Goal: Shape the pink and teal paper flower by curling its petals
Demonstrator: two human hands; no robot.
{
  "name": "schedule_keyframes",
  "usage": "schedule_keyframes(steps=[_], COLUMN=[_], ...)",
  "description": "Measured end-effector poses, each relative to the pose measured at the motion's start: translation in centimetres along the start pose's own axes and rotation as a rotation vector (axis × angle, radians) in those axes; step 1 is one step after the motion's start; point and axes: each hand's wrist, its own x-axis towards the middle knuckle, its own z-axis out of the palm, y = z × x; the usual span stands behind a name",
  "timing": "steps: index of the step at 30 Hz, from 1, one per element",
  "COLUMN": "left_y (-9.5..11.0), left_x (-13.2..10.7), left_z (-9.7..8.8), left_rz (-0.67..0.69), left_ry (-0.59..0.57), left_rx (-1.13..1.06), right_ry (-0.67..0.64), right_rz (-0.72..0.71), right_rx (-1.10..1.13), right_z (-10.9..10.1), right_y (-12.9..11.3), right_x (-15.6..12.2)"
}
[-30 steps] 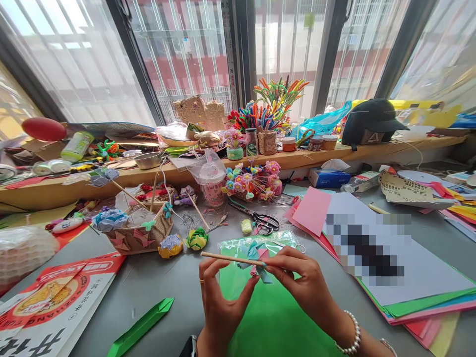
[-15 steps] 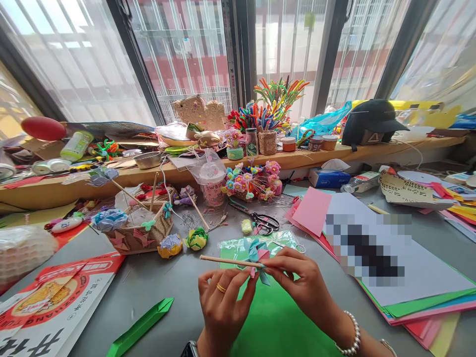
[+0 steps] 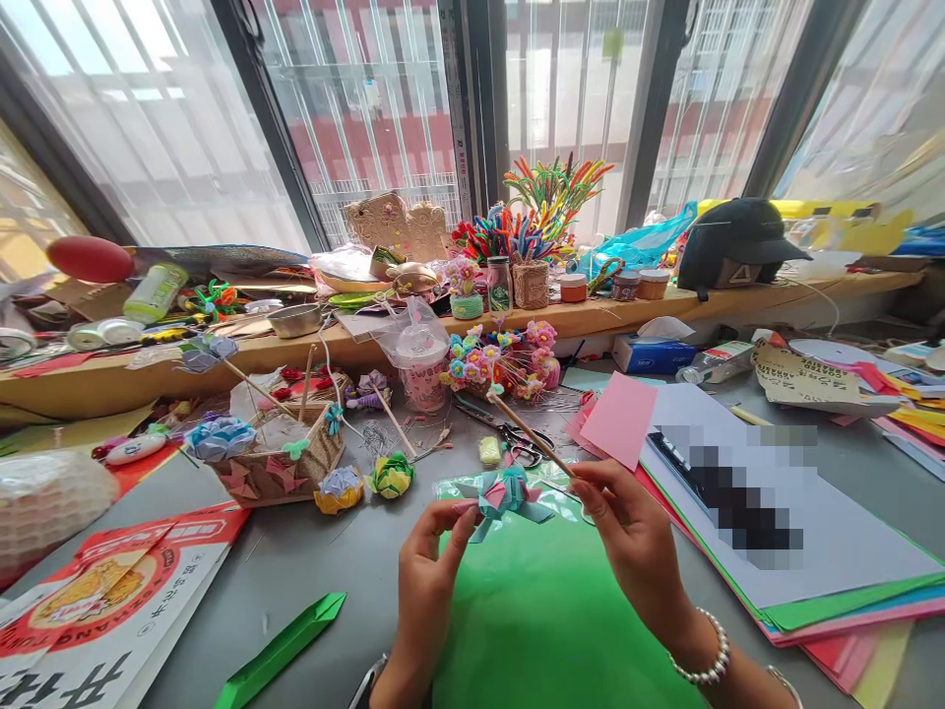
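My left hand (image 3: 434,556) pinches the edge of a blue and pink folded paper flower (image 3: 503,494) between thumb and fingertips. In my right hand (image 3: 627,527) is a thin wooden stick (image 3: 533,433), gripped near its lower end and slanting up to the left, with a small pale blob at its far tip. Stick and flower are apart, the stick above and to the right. Beneath both hands lies a bright green sheet (image 3: 546,611). Just behind the stick, black-handled scissors (image 3: 526,445) rest on the table, partly covered by it.
On the left stand a cardboard box of paper flowers (image 3: 281,458) and a green folded paper strip (image 3: 284,650). A stack of coloured paper (image 3: 834,551) lies at the right. Further back are a pink cup (image 3: 420,369), pipe-cleaner flowers (image 3: 479,359) and a cluttered ledge (image 3: 576,313).
The stick, earlier lying level against the paper flower between both hands, has swung upward in my right hand and come away. My left hand now has the flower alone.
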Motion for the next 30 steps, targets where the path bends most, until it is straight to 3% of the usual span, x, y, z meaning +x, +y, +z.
schedule_keyframes(steps=[3, 7, 12, 20, 25, 30], left_y=[0.1, 0.3, 0.1, 0.5, 0.9, -0.2], left_x=[0.1, 0.1, 0.3, 0.5, 0.1, 0.0], left_z=[0.1, 0.3, 0.3, 0.5, 0.7, 0.6], left_rz=[-0.132, -0.194, -0.238, -0.368, -0.419, -0.456], left_ry=[-0.028, -0.035, -0.080, -0.227, -0.344, -0.387], left_rx=[-0.194, -0.310, -0.327, -0.403, -0.447, -0.451], right_ry=[0.029, -0.017, -0.152, -0.414, -0.481, -0.499], right_rz=[0.015, 0.035, 0.052, -0.053, -0.051, -0.062], right_rx=[-0.010, 0.025, -0.002, 0.016, 0.026, 0.037], right_z=[-0.4, -0.6, -0.5, -0.5, -0.4, -0.2], right_y=[0.1, 0.0, -0.2, -0.8, -0.9, -1.0], right_x=[0.3, 0.5, 0.5, 0.8, 0.6, 0.5])
